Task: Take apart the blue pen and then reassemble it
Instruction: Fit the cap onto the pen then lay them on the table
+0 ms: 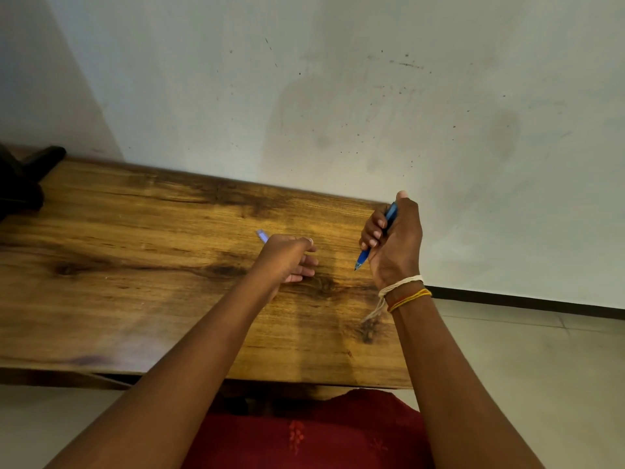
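Observation:
My right hand [394, 245] is closed in a fist around the blue pen [363, 257], held above the right end of the wooden table [135, 265]. The pen's tip points down and left, and its upper end shows above my fingers by my thumb. My left hand [287, 257] rests low on the table to the left of it, with its fingers loosely curled. A small pale bluish piece [262, 235] sticks out from behind that hand at its far left. Whether the hand grips that piece is hidden.
A dark object [23, 177] lies at the table's far left corner. A white wall rises right behind the table. Tiled floor [524, 367] shows to the right, past the table's right edge. My red garment [304, 434] is at the near edge.

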